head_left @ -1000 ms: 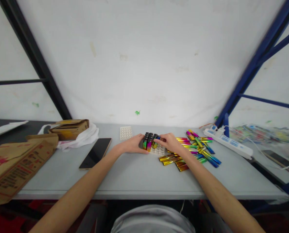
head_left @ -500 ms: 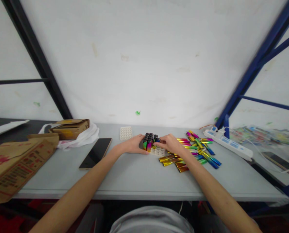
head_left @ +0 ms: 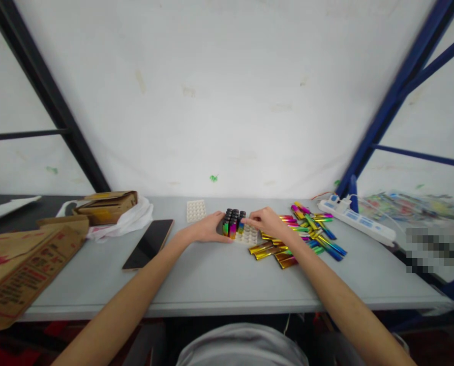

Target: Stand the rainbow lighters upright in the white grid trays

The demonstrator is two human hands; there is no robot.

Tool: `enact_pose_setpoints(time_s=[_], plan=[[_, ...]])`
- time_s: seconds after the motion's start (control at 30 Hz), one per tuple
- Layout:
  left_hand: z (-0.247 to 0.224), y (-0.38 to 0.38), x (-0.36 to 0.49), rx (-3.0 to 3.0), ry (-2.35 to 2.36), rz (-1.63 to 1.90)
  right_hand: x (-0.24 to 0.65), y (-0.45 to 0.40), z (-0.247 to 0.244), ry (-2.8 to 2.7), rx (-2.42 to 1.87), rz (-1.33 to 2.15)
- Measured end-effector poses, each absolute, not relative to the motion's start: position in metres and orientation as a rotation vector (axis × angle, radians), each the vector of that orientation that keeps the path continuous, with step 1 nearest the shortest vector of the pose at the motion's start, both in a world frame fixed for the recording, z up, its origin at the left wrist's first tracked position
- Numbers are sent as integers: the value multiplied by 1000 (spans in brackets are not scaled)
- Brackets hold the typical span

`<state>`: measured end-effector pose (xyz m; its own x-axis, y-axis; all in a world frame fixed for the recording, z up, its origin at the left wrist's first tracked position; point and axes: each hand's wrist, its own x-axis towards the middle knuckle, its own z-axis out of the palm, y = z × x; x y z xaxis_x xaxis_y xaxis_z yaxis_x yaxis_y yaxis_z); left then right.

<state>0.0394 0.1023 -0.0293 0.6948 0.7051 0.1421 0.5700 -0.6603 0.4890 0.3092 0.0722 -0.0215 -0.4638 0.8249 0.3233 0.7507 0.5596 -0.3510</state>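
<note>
Several shiny multicoloured tubes with black tops (head_left: 232, 223) stand upright in a white holder with rows of round holes (head_left: 249, 235). My left hand (head_left: 210, 228) is curved around the left side of these tubes, thumb in front and fingers behind. My right hand (head_left: 263, 221) is at the right side of the group, above the holder, its index finger reaching to a blue and yellow tube (head_left: 241, 223). No tube shows inside the right hand. Beside and below the right forearm lies a loose pile of shiny coloured tubes (head_left: 314, 236).
A second white holder (head_left: 196, 210) lies behind my left hand. On the left are a dark phone (head_left: 148, 244), a cardboard box (head_left: 107, 207) on white plastic and a brown paper bag (head_left: 32, 264). A white power strip (head_left: 358, 222) is at the right.
The right fingers have drawn back slightly from the tubes, and the blue and yellow tube now stands in plain sight. The left hand stays around the group. The view has shifted slightly.
</note>
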Motion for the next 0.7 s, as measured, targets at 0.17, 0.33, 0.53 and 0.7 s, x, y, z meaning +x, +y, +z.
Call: enact_pose_setpoints(time_s=[0.17, 0.33, 0.53, 0.7], plan=[[-28, 103, 41, 2503, 1024, 400, 364, 85, -15, -2221, -1490, 79], [-28, 102, 41, 2509, 1053, 394, 413, 96, -23, -2249, -1850, -4], [-28, 102, 41, 2512, 1059, 398, 419, 97, -26, -2348, -1937, 148], [-27, 102, 41, 2527, 1055, 393, 411, 99, -29, -2294, -1901, 136]])
